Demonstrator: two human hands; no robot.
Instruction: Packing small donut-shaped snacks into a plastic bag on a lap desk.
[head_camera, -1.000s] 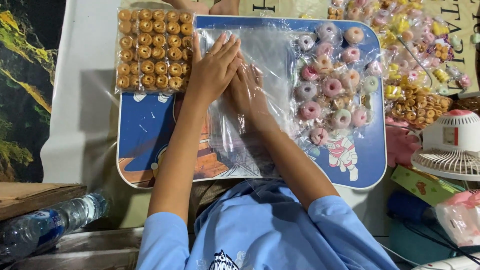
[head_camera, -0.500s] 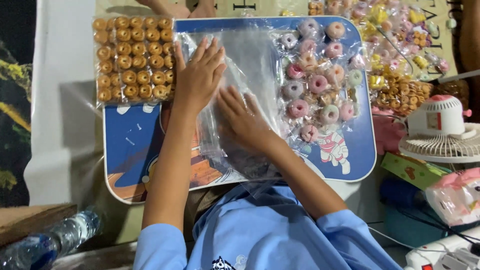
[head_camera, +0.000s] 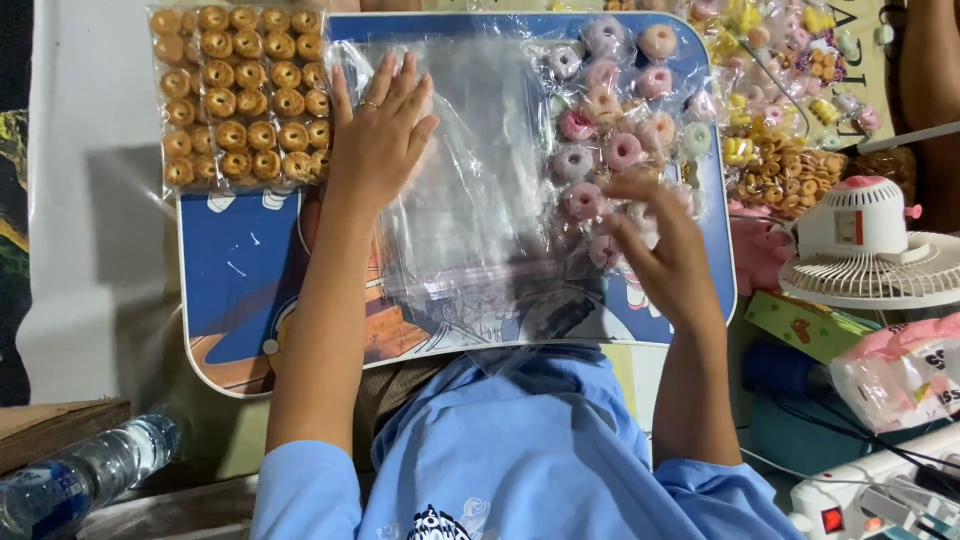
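Blue tray (head_camera: 230, 290) now sits lower in view. Left hand (head_camera: 380, 140) stays flat, fingers spread, on the clear bag (head_camera: 480, 180). Right hand (head_camera: 665, 245) has lifted off it, open, over the pink donuts (head_camera: 610, 130).

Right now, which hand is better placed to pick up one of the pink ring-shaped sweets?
Probably the right hand: it hovers over the pink ring-shaped sweets, fingers curled toward them. The left hand lies flat on the clear plastic bag, farther away.

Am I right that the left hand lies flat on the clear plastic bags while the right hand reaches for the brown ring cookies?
Not quite. In the head view the right hand reaches the pink and pastel ring cookies, not the brown ones. The left hand does lie flat on the clear plastic bags.
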